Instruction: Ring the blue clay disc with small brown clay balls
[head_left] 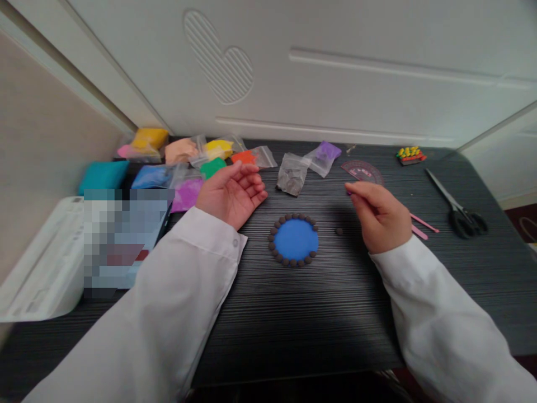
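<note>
A flat blue clay disc (296, 239) lies on the dark table, edged with small dark clay balls (286, 262) that leave a gap at its right. One loose dark clay ball (339, 230) rests to the right of the disc. My right hand (384, 218) is above the table beyond that ball, thumb and forefinger pinching a small purple bit (349, 193); most of it is hidden by the fingertips. Up and left of the disc, my left hand (235, 193) is palm up with loosely curled fingers and nothing in it.
Bags of coloured clay, such as the orange one (244, 158) and purple one (328, 151), line the back. A protractor (363, 170), pink tools (419, 232), scissors (459, 215) and a small colourful clay piece (411, 155) are at right. A blurred-out device (126, 240) lies left.
</note>
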The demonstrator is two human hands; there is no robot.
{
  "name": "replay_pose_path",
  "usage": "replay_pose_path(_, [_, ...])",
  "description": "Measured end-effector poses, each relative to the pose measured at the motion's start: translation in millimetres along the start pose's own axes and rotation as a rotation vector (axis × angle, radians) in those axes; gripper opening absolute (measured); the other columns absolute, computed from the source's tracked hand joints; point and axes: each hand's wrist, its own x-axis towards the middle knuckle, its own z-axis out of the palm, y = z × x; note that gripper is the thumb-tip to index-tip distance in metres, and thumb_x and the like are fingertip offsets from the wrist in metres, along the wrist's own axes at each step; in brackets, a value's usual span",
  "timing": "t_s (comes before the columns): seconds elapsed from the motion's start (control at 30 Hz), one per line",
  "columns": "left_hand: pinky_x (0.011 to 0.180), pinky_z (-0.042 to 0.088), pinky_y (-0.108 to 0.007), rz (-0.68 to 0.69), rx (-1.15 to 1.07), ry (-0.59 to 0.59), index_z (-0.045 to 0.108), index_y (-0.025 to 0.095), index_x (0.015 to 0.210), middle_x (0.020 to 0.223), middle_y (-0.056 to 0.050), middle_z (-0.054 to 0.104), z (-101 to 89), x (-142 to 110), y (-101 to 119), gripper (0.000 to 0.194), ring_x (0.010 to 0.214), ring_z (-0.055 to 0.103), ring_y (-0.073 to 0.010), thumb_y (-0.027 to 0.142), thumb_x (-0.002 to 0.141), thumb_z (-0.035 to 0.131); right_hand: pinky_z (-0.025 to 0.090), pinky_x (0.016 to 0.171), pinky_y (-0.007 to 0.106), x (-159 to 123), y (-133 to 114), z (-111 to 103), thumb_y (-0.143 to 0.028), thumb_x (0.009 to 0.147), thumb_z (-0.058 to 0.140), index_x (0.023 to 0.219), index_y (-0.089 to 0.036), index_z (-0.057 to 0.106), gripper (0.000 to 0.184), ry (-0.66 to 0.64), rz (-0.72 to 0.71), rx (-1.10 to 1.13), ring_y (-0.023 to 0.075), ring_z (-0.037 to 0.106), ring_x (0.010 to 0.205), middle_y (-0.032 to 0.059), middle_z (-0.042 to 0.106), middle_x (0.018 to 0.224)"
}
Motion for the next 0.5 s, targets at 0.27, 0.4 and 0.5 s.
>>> replay_pose_path(0.27, [0.061,0.046,-0.025,0.002,0.008,0.0,0.059,0.012,0.073,0.063,-0.003,0.058,-0.2,-0.3,0.1,0.022,0.061,0.055,-0.011,0.028,0.076,0.043,0.049,0.069,0.032,-2.6,-2.4,4.8,-0.028,0.074,0.056,0.092,-0.026,0.061,0.019,0.01,0.158,0.092,0.0141,0.059,0.074,-0.0004,0.064,0.082])
replay_pose_path(0.4, [0.06,0.046,-0.025,0.004,0.019,0.021,0.059,0.012,0.072,0.063,-0.003,0.058,0.8,-0.5,0.4,0.022,0.06,0.055,-0.0112,0.029,0.076,0.044,0.048,0.064,0.03,-3.2,-0.7,6.2,-0.031,0.068,0.063,0.08,-0.023,0.061,0.015,0.041,0.186,0.128,0.0138,0.058,0.068,-0.0002,0.062,0.076])
replay_pose_path(0.5, [0.06,0.046,-0.025,-0.001,0.024,0.031,0.058,0.013,0.072,0.063,-0.003,0.058,1.5,-0.7,0.5,0.021,0.06,0.055,-0.0112,0.029,0.076,0.045,0.049,0.066,0.031,-3.5,1.5,7.0,-0.029,0.068,0.062,0.084,-0.023,0.06,0.017,0.044,0.184,0.167,0.014,0.058,0.071,0.0004,0.062,0.079])
